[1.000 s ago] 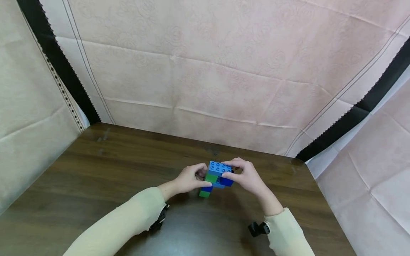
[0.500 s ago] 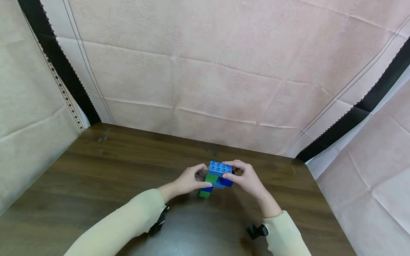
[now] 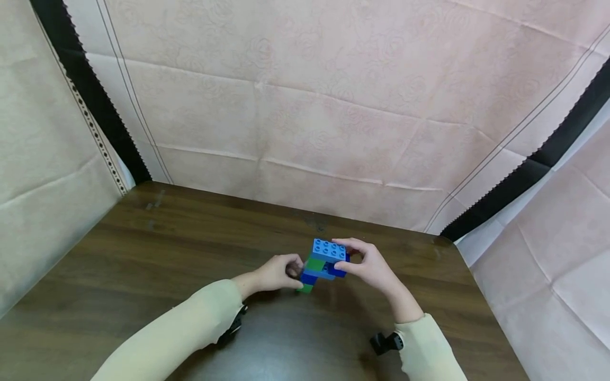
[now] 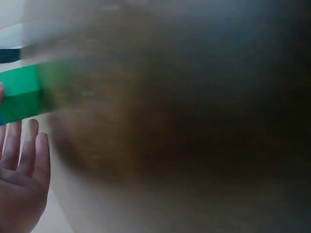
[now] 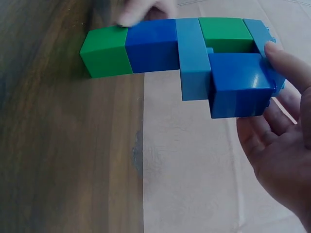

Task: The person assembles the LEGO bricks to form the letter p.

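Observation:
A stack of toy building bricks (image 3: 329,250) stands on the table, green and dark blue at the bottom, a long light blue brick in the middle, then green and dark blue bricks under a light blue top. My right hand (image 3: 364,263) grips its upper right end, thumb (image 5: 286,63) by the top brick and the dark blue brick. Low on the left side is my left hand (image 3: 276,275), loosely curved, its blurred thumb (image 5: 136,12) at the lower dark blue and green bricks (image 5: 107,51). In the left wrist view, relaxed fingers (image 4: 29,155) lie below the green brick (image 4: 20,94).
The brown wooden table (image 3: 200,243) spreads around both hands. Pale cloth panels (image 3: 305,116) rise behind its far edge and at the sides. Black camera mounts (image 3: 386,343) sit at both wrists.
My left hand has loosened from the middle of the stack and slid down and left to the lower bricks. The right hand keeps its hold, and the stack has barely moved.

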A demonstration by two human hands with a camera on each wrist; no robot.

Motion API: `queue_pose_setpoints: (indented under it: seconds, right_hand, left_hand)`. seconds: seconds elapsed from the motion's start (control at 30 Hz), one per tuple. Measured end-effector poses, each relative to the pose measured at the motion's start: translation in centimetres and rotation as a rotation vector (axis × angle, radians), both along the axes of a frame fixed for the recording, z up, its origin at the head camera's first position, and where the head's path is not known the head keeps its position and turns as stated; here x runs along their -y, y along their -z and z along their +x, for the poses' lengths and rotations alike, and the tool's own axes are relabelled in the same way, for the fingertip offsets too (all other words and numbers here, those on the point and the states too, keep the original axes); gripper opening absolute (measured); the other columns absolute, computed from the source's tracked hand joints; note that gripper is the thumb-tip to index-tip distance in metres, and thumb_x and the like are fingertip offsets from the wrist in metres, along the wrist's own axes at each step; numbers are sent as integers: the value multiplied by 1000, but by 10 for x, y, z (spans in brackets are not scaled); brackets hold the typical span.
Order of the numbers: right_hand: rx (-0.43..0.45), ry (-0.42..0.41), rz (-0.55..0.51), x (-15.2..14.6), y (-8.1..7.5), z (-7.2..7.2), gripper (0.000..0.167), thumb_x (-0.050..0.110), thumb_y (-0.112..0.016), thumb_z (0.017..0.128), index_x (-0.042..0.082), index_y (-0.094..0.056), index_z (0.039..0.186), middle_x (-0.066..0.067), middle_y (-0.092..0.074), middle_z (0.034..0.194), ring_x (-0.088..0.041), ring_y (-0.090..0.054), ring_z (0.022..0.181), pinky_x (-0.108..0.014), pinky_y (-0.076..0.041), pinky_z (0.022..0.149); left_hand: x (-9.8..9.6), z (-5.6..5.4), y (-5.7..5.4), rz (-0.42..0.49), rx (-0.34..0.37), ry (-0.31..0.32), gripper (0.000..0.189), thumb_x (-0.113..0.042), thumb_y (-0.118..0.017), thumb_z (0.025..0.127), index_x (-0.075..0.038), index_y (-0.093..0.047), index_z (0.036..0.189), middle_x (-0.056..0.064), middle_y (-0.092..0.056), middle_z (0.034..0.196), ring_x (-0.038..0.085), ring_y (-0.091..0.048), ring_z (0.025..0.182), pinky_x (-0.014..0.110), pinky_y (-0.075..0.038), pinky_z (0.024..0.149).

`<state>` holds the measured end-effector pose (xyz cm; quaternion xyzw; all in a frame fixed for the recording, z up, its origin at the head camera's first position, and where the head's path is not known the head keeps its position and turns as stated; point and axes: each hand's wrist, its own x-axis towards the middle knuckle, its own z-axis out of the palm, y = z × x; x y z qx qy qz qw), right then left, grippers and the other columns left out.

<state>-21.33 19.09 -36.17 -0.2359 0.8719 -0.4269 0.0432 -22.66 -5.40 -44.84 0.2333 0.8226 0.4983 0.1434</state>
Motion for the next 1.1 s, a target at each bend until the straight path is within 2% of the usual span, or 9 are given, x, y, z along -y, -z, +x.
queue_pose_setpoints:
  seconds: [0.13, 0.37, 0.57, 0.77, 0.9, 1.1]
  right_hand:
    - [7, 2, -34, 0, 0, 3, 47, 22, -72, 82, 14, -57, 126, -9, -63, 113, -25, -57, 99, -30, -51, 79]
    - [-40, 28, -37, 4, 2, 5, 44, 21, -73, 81, 12, -59, 122, -10, -66, 109, -25, -58, 99, -28, -51, 80]
    - [-59, 77, -70, 6, 4, 3, 42, 19, -73, 81, 10, -59, 120, -12, -65, 107, -25, -59, 99, -35, -51, 86]
    - [-96, 120, -175, 6, 0, -2, 43, 14, -74, 80, 2, -57, 117, -15, -65, 110, -10, -61, 98, -21, -48, 89]
    - [-107, 145, -215, 7, -3, -6, 42, 12, -73, 80, -2, -57, 117, -19, -65, 109, -2, -60, 93, -19, -49, 87]
    - [-104, 244, -218, 10, -6, -13, 41, 16, -72, 82, 3, -60, 119, -17, -66, 109, 1, -59, 91, -15, -49, 82]
  left_hand:
    - [4, 0, 8, -41, -1, 14, 28, -14, -73, 80, -9, -56, 101, 5, -61, 104, 16, -59, 95, 33, -51, 85]
    - [3, 1, 8, -22, 2, 7, 28, -14, -74, 80, -7, -56, 100, 6, -61, 103, 17, -58, 95, 34, -51, 85]
    - [2, 3, 7, -19, -11, 8, 25, -15, -73, 81, -8, -56, 99, 5, -61, 102, 17, -59, 95, 34, -51, 86]
    - [0, 4, 5, 6, -11, 8, 25, -21, -69, 85, -9, -54, 101, 6, -63, 105, 18, -60, 97, 38, -52, 86]
    - [-2, 5, 2, 43, 35, -7, 27, -23, -66, 88, -9, -51, 106, 9, -61, 113, 22, -62, 100, 39, -52, 87]
    - [-7, 12, -5, 141, 85, -48, 31, -18, -63, 89, -3, -50, 112, 15, -57, 114, 25, -64, 97, 36, -55, 79]
